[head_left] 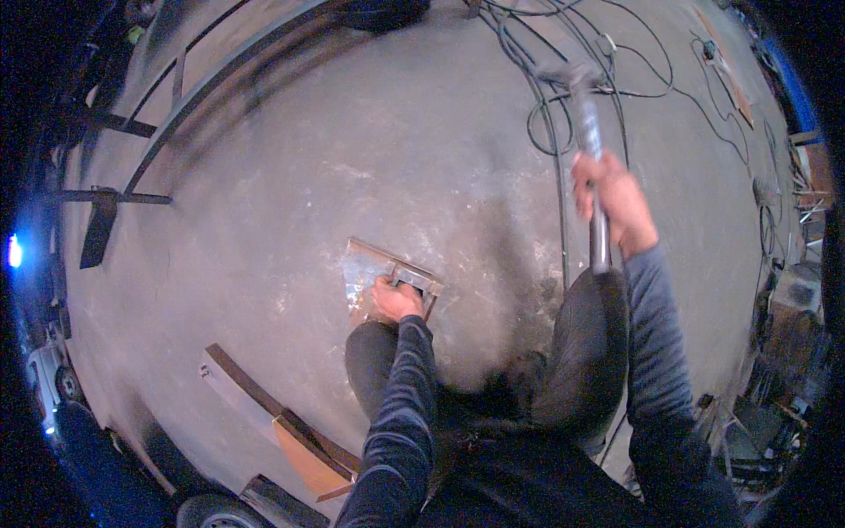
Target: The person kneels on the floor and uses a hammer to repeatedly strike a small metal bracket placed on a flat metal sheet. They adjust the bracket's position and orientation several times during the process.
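My right hand (616, 198) is closed around the handle of a hammer (588, 119). The hammer is held up above my right knee, its head pointing away from me and smeared by motion. In front of my left knee, my left hand (394, 299) grips a flat, squarish metal plate (363, 264) with a raised bar along its far edge. The plate's surface is scuffed and shiny, and part of it is hidden behind my hand. The hammer and the plate are well apart.
Dark cables (546, 114) lie looped on the concrete floor (352, 158) at the far right. A dark metal frame (211, 84) lies far left. Near left is a long angled metal bar (264, 400), with a wheel (220, 512) below it. Assorted items (766, 431) crowd the right edge.
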Motion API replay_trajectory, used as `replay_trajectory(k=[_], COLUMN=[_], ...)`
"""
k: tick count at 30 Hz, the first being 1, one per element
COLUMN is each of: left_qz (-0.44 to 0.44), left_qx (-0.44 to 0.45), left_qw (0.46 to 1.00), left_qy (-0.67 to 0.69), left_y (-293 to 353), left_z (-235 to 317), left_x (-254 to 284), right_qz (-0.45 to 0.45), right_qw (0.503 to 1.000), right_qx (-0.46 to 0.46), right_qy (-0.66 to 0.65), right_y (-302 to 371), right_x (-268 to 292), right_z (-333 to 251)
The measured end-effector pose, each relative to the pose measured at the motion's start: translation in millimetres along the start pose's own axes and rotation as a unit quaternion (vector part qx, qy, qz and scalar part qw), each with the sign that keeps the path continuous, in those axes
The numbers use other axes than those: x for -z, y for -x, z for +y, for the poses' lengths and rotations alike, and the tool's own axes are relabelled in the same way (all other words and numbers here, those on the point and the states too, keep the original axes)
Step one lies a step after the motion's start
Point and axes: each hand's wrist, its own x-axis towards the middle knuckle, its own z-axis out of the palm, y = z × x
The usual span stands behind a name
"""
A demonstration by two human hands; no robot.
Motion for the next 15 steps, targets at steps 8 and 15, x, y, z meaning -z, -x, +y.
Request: replay_trajectory(k=[8,15], left_qz=[-0.025,-0.008], left_qx=[-0.032,0.035], left_qw=[0.998,0.999], left_qy=[-0.048,-0.012], left_y=[6,-14], left_z=[-32,-27], left_x=[-4,5], right_qz=[-0.127,-0.018], right_qw=[0.969,0.997], right_qx=[-0.202,-0.049], right_qy=[0.06,0.058], right_y=[61,20], right_x=[-62,-14], right_z=[206,54])
